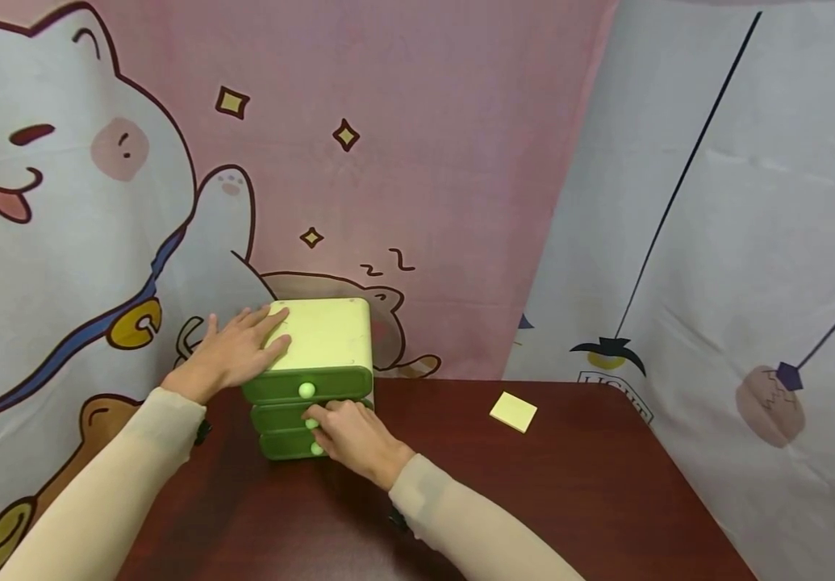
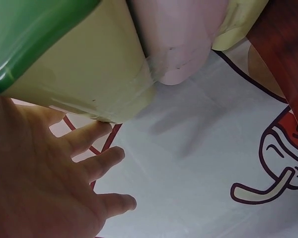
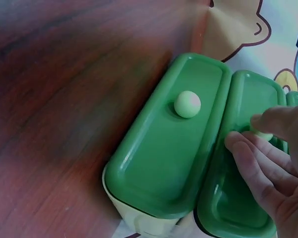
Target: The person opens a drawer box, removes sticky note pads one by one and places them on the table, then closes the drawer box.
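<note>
A small chest of drawers with a pale yellow top (image 1: 326,331) and three green drawer fronts stands on the table near its back edge. My left hand (image 1: 231,351) rests on the left edge of its top. In the left wrist view the fingers of that hand spread out beside the chest's side (image 2: 89,64). My right hand (image 1: 359,440) pinches the round light-green knob (image 1: 311,423) of the middle drawer (image 3: 243,193) between thumb and fingers. Below it, the bottom drawer (image 3: 154,148) shows its own knob (image 3: 187,104) untouched. The top drawer's knob (image 1: 306,390) is also free.
A pale yellow square pad (image 1: 514,412) lies on the dark red-brown table (image 1: 569,500), right of the chest. Cartoon-printed cloth (image 1: 446,202) hangs behind the table and along its sides.
</note>
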### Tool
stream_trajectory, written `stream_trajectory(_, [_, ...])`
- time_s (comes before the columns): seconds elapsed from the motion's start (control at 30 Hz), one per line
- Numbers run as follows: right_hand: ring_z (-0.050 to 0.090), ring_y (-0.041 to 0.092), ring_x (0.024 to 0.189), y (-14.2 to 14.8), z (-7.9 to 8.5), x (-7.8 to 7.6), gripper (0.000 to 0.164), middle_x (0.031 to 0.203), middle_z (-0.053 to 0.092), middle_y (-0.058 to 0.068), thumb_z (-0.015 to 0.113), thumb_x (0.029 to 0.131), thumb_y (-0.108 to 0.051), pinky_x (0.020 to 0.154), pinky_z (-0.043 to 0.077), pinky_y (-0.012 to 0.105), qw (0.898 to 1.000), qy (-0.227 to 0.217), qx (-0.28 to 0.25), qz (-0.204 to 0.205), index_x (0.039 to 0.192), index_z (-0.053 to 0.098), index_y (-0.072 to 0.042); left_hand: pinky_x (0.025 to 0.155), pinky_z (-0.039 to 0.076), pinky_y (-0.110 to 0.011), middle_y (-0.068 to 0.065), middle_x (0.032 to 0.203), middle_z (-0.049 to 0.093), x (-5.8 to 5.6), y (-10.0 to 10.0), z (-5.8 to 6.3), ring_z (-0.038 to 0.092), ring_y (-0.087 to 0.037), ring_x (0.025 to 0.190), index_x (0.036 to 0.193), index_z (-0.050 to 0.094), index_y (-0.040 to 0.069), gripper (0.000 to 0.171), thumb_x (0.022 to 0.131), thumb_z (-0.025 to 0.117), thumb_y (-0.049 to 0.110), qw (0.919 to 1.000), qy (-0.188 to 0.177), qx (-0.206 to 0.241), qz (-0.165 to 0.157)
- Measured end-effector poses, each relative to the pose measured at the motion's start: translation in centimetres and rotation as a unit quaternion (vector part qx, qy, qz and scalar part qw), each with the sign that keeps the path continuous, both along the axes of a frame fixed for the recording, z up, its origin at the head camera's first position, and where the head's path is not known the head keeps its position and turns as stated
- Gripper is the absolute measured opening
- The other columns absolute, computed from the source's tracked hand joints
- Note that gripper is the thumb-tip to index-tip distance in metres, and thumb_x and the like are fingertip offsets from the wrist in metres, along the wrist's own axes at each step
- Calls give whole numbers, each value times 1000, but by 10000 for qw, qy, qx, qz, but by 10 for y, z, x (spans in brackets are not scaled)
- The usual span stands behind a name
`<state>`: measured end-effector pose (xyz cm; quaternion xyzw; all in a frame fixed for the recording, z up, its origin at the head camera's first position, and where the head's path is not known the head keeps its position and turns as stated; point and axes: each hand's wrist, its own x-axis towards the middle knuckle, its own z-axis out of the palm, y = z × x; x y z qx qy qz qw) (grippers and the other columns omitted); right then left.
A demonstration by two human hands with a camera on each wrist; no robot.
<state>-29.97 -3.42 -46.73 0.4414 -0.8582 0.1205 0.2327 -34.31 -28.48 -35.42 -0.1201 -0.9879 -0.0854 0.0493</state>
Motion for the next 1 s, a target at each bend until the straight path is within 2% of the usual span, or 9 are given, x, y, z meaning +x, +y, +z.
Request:
stream_trajectory(0.33, [71, 6, 73, -4, 0, 3, 22, 99, 77, -6, 73, 104, -23, 52, 48, 12, 9995, 264, 133, -139, 126, 75, -22, 121, -5, -85, -17, 180, 18, 0, -1, 1, 15, -53, 163, 173, 22, 29, 77, 109, 25, 71, 10000, 33, -15, 41])
stream_trajectory(0.73, [68, 6, 67, -4, -5, 5, 21, 94, 73, -5, 71, 105, -20, 49, 47, 12, 9979, 572, 286, -121, 125, 73, -19, 121, -5, -85, -18, 179, 20, 0, 0, -2, 18, -53, 162, 173, 25, 27, 76, 110, 26, 70, 9999, 114, 11, 42])
stream_trajectory(1.0, [65, 6, 63, -4, -6, 6, 20, 91, 70, -5, 71, 103, -19, 45, 42, 12, 9964, 776, 313, -135, 124, 74, -19, 120, -3, -87, -17, 178, 24, -1, 1, -2, 22, -53, 161, 172, 29, 29, 76, 109, 27, 71, 9997, 240, -32, 99])
